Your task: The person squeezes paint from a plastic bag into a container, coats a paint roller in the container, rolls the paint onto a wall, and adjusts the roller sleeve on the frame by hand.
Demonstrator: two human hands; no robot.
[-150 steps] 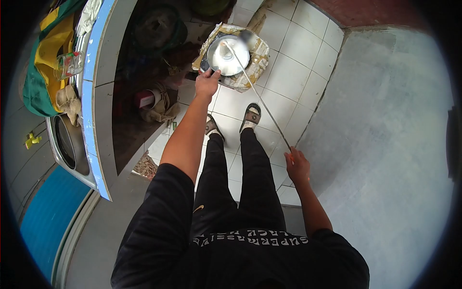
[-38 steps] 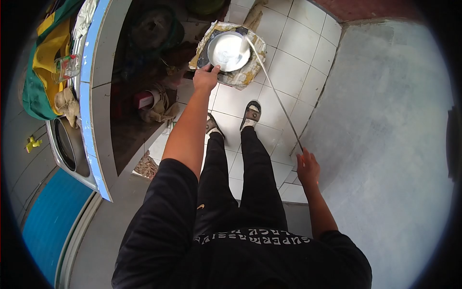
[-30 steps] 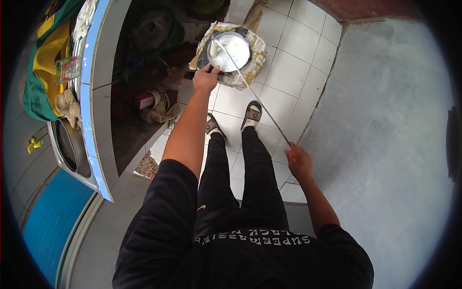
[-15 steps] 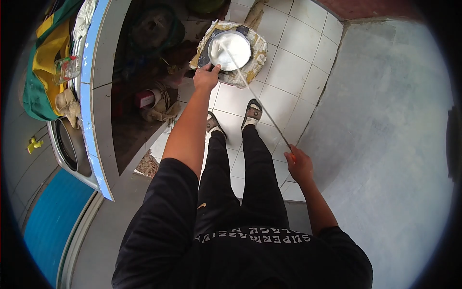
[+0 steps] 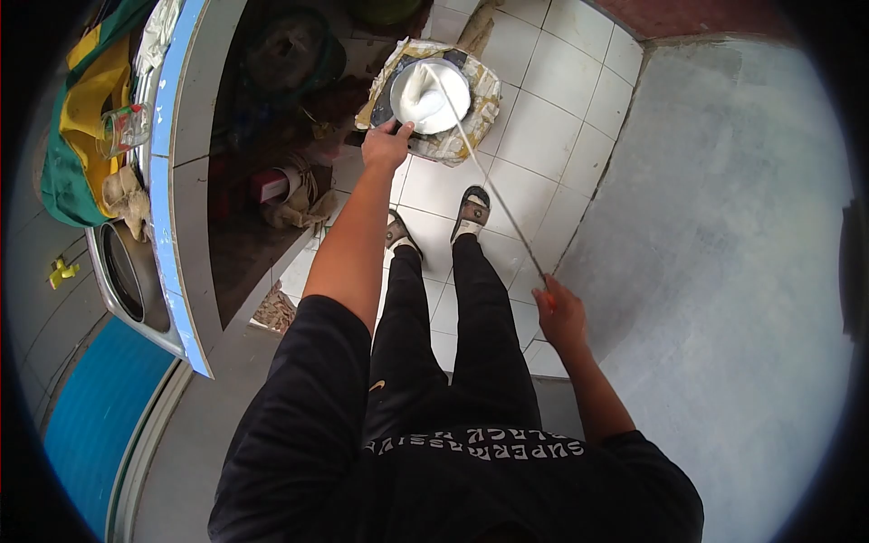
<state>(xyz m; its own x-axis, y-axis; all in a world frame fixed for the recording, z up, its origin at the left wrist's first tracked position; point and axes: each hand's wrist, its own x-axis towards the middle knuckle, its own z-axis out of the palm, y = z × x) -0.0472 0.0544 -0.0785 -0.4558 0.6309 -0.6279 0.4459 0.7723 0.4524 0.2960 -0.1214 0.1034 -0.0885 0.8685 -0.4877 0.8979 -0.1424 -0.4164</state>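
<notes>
A bucket of white paint (image 5: 448, 107) stands on a crumpled, paint-stained sack or sheet (image 5: 490, 98) on the tiled floor. My left hand (image 5: 386, 147) grips the near left rim of the bucket, its fingers partly hidden. Well below and to the right, my right hand (image 5: 563, 313) is closed around the orange handle of a long-rod paint roller. The thin metal rod (image 5: 505, 210) slants up from that fist to the bucket. Its white-coated roller head (image 5: 415, 84) rests inside, against the left part of the paint.
At left, a blue-edged tiled counter (image 5: 164, 195) carries a glass jar (image 5: 125, 129), cloths and a steel sink (image 5: 120, 271). Beneath it are a dark shelf space and a red box (image 5: 269, 186). A grey plastered wall (image 5: 724, 253) rises at right. My sandalled feet (image 5: 472, 215) stand below the bucket.
In the bucket the roller head has shifted and now shows clearly, lying steeper. My right hand has moved a little left, while my left hand stays on the rim.
</notes>
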